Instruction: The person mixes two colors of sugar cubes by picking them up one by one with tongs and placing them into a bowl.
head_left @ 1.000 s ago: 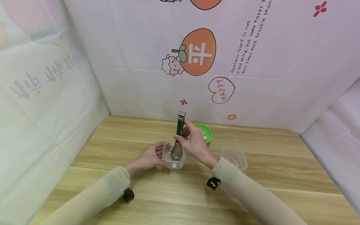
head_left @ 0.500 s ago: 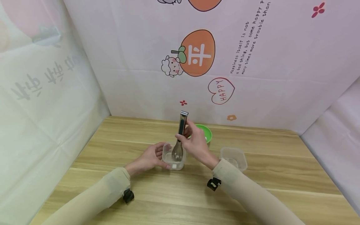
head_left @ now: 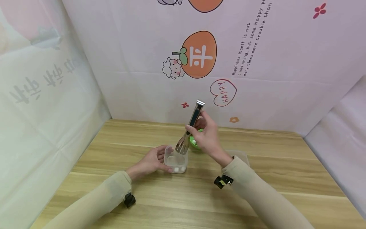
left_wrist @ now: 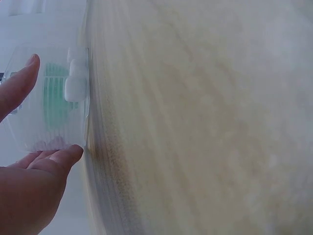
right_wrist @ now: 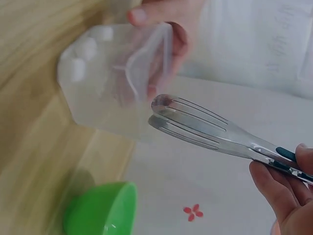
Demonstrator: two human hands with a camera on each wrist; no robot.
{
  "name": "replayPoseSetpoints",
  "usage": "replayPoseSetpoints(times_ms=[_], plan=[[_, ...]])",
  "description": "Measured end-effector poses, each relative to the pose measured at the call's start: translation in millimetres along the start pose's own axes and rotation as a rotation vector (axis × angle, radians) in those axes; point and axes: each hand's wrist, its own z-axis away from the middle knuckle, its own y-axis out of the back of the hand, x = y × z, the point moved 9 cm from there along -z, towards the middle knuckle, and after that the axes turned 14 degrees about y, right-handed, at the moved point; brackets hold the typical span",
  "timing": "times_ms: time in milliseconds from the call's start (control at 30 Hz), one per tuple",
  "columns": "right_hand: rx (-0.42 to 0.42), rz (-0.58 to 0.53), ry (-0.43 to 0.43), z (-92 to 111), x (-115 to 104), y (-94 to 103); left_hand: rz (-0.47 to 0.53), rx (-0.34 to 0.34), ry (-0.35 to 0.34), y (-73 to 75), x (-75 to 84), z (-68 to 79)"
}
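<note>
My left hand (head_left: pixel 149 161) grips a clear plastic container (head_left: pixel 172 160) on the table, thumb at its near side and fingers around the far side. White cube-like pieces (right_wrist: pixel 85 48) lie on the container's bottom, three of them visible in the right wrist view. Metal serving tongs (head_left: pixel 192 123) with dark grip panels are pinched between the thumb and fingers of my right hand (head_left: pixel 208 137). The tongs' slotted tips sit just above the container's far right rim, slightly apart, with nothing seen between them. Behind the tongs and right hand, a green bowl (right_wrist: pixel 100 208) is partly hidden.
A second clear container (head_left: pixel 239 155) stands to the right, mostly covered by my right wrist and sleeve. More white bits (head_left: pixel 194 142) show in the green bowl. A printed cloth wall (head_left: pixel 137 92) rises behind the wooden table (head_left: pixel 177 203).
My right hand has raised the tongs out of the container, up and to the right, and they now lean more. Another white piece shows on the container's floor. The left hand stays put.
</note>
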Motion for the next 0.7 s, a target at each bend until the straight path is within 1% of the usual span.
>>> replayPoseSetpoints(times_ms=[267, 500, 700], plan=[[0.068, 0.029, 0.016, -11, 3, 31.3, -0.003, 0.001, -0.01, -0.5, -0.9, -0.1], [0.111, 0.11, 0.015, -15, 12, 60.6, -0.015, 0.004, -0.014, -0.8, -1.0, -1.7], [0.108, 0.145, 0.021, -15, 21, 71.5, -0.029, 0.003, -0.018, -0.1, 0.3, -1.0]])
